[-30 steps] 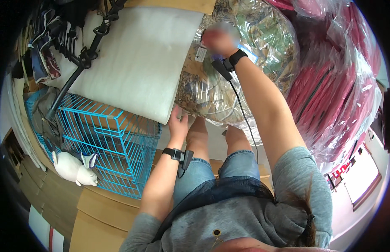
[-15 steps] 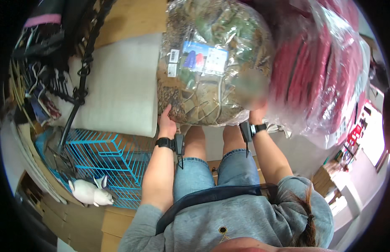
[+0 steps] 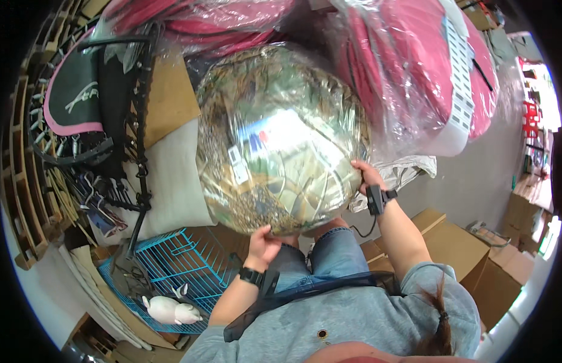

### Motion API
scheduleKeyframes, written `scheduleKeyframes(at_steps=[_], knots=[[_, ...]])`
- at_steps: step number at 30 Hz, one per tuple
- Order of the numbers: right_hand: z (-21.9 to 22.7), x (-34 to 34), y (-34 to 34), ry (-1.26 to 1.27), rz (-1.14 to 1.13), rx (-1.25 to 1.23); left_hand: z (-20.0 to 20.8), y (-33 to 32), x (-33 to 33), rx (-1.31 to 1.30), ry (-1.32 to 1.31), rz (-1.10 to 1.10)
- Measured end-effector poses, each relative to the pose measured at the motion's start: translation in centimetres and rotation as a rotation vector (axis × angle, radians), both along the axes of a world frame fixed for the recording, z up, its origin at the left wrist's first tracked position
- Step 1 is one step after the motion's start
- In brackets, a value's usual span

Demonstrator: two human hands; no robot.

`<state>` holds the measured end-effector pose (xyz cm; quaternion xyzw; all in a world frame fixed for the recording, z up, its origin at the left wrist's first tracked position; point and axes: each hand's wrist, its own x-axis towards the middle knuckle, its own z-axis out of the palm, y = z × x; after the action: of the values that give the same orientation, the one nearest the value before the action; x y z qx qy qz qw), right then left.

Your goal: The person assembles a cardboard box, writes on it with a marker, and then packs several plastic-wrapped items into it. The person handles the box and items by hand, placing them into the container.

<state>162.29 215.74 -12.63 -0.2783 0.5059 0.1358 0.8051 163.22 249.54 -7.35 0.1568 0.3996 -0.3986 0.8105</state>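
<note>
A large, rounded camouflage-print package (image 3: 275,187), wrapped in shiny clear plastic, lies in front of me. Glare partly washes out the picture label (image 3: 256,138) on its face, and a small white sticker (image 3: 238,164) sits to the left of that. My left hand (image 3: 264,247) is closed on its near edge, thumb on top and the other fingers mostly hidden beneath. At the right edge my right hand (image 3: 369,175) grips the wrap, its thumb over the top. What is inside the plastic cannot be made out beyond the folded camouflage fabric.
Pink plastic-wrapped bundles (image 3: 408,66) stand beyond and to the right. On the left are a black frame with a pink-trimmed panel (image 3: 75,100) and a pale cushioned slab (image 3: 178,181). A blue wire cage (image 3: 184,260), a white rabbit figure (image 3: 172,310) and cardboard boxes (image 3: 441,254) are near me.
The package has turned clockwise and come closer to my body. My left hand has moved to its near edge, my right hand up its right side. The view has shifted, showing more pink bundles.
</note>
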Motion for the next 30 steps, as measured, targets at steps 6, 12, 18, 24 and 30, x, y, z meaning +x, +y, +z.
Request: scheduleKeyframes(at_steps=[6,12,18,24,30], knots=[[6.7,-11.8,3.2,-0.005,-0.073,0.138,2.7,7.5,-9.0,0.156,0.031,-0.515],[8.2,-24.6,6.8,-0.084,-0.283,0.381,9.6,8.0,-12.3,0.244,-0.152,-0.718],[14.3,-34.7,5.8,-0.37,-0.575,0.422,20.6,-2.1,-15.2,0.102,-0.371,-0.755],[20.7,-48.3,2.9,-0.44,-0.867,0.081,22.5,-12.7,-21.3,-0.102,-0.446,-1.058],[24.7,-56.3,0.7,-0.626,-1.155,-0.231,25.0,-22.5,-24.9,-0.327,-0.452,-1.374]])
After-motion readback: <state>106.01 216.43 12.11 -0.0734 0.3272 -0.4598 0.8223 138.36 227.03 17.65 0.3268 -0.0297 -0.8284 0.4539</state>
